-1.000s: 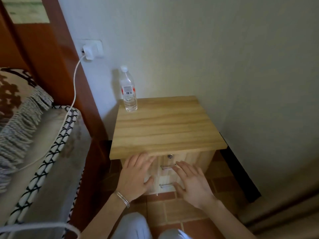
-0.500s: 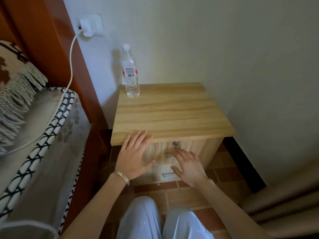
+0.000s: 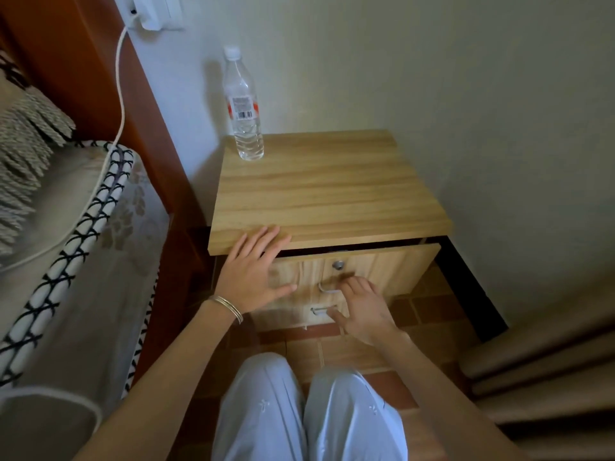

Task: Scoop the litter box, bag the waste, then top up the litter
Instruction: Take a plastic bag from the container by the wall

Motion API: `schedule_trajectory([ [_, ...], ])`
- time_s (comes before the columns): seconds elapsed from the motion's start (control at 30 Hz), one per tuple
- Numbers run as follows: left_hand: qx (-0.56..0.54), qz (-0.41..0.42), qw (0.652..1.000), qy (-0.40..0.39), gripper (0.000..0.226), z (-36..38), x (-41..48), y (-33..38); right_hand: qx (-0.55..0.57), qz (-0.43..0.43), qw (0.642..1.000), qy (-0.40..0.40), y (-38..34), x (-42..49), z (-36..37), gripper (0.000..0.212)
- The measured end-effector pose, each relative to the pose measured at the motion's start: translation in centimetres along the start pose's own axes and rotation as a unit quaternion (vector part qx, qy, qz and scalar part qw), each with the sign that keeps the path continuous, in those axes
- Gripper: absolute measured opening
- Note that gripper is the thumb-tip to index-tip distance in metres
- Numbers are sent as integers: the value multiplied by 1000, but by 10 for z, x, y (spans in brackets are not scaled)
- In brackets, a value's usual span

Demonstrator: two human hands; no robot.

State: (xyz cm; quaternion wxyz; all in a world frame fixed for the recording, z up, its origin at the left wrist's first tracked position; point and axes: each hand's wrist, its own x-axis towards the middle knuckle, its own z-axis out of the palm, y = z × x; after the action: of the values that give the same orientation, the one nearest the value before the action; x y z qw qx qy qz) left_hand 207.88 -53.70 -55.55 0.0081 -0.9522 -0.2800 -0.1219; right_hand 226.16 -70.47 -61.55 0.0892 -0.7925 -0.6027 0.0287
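Note:
No litter box, scoop, bag or litter shows in the head view. A light wooden nightstand [image 3: 326, 191] stands against the wall in front of me. Its top drawer [image 3: 392, 264] is pulled out a little, leaving a dark gap under the top board. My right hand [image 3: 362, 306] has its fingers curled round the drawer's metal handle [image 3: 324, 287]. My left hand [image 3: 253, 269], a bangle on its wrist, lies flat with straight fingers against the front edge of the nightstand's top. A second drawer handle [image 3: 319, 310] sits lower down.
A clear plastic water bottle [image 3: 243, 108] stands on the nightstand's back left corner. A bed with a patterned cover [image 3: 83, 234] and a dark wooden headboard [image 3: 109, 104] is at the left, with a white charger cable [image 3: 119, 81] hanging from a wall plug. Curtain folds [image 3: 549, 371] hang at the right.
My right hand has closed on the top drawer's handle and the drawer has come out a little. My left hand has moved up onto the top's front edge. The view has tilted downward.

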Motion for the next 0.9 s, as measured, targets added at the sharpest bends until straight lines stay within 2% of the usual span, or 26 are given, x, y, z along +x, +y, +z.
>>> schedule_trajectory([
  [0.1, -9, 3, 1000, -14, 94, -4, 0, 1, 13, -21, 999, 35, -1, -27, 6, 57],
  [0.23, -7, -4, 999, -46, 102, -8, -2, 5, 22, -1, 1000, 15, -9, -55, 15, 51],
  [0.4, 7, 1, 1000, -19, 101, -7, -8, 9, 22, 28, 999, 25, -11, -67, 25, 47],
  [0.5, 5, 6, 1000, -6, 99, -4, -9, 9, 35, 17, 999, 20, -10, -70, 27, 49],
  [0.6, -5, 9, 1000, -8, 97, -1, -8, 7, 106, 7, 994, 23, -8, -75, 16, 45],
  [0.67, -14, 10, 1000, -12, 97, -1, -7, 4, 144, -10, 987, 74, -10, -73, -1, 36],
  [0.8, -17, 13, 999, -37, 103, -4, -5, 2, 156, -85, 953, 246, -16, -52, -38, 19],
  [0.83, -16, 12, 999, -43, 105, -4, -6, 2, 151, -92, 948, 264, -17, -42, -47, 19],
  [0.9, -17, 9, 998, -51, 106, -5, -5, 2, 147, -91, 952, 252, -16, -19, -61, 23],
])
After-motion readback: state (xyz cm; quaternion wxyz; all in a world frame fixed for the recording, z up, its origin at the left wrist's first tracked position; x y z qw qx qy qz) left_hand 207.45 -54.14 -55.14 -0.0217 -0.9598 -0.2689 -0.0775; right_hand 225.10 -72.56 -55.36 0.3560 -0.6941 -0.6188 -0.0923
